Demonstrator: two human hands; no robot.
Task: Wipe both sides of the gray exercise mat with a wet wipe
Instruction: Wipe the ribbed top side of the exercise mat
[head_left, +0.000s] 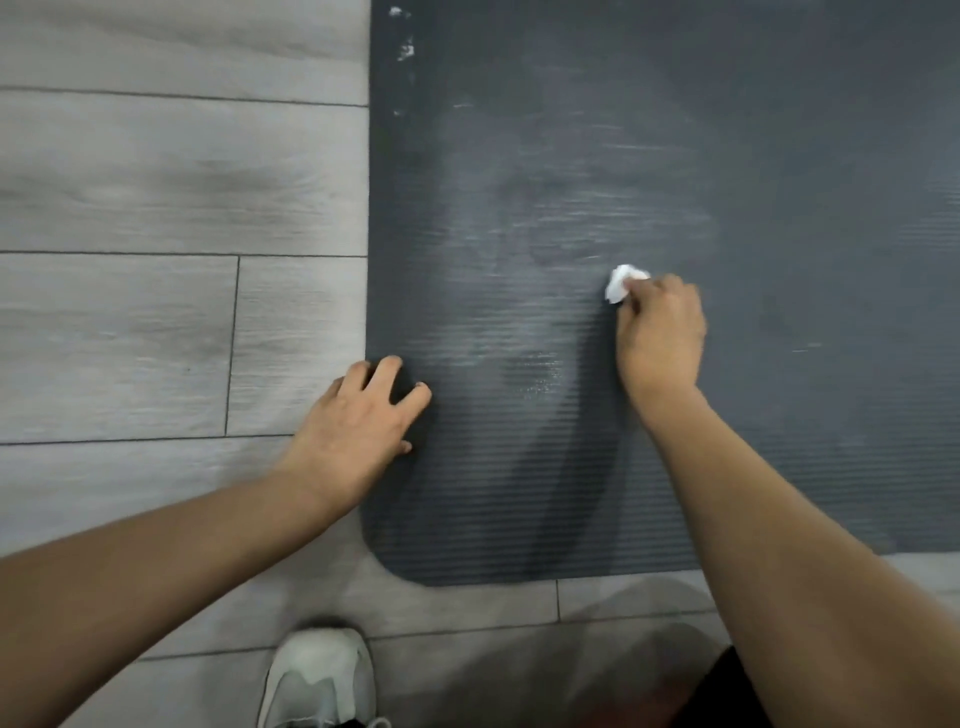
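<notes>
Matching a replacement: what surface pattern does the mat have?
Dark gray with fine ribbed lines across the mat, clearest near its bottom edge in the head view.

Single head-worn wide-angle view, looks steeply down, almost straight at floor. Close range: both bare forearms enter from bottom edge, left hand (358, 421) and right hand (660, 332) mid-frame. Dark gray ribbed foam mat (779, 182) fills upper right, runs off top and right edges. Pale gray wood-plank floor (156, 208) fills left. White sneaker toe (317, 680) at bottom edge, probably wearer's own. Slight motion blur.
</notes>
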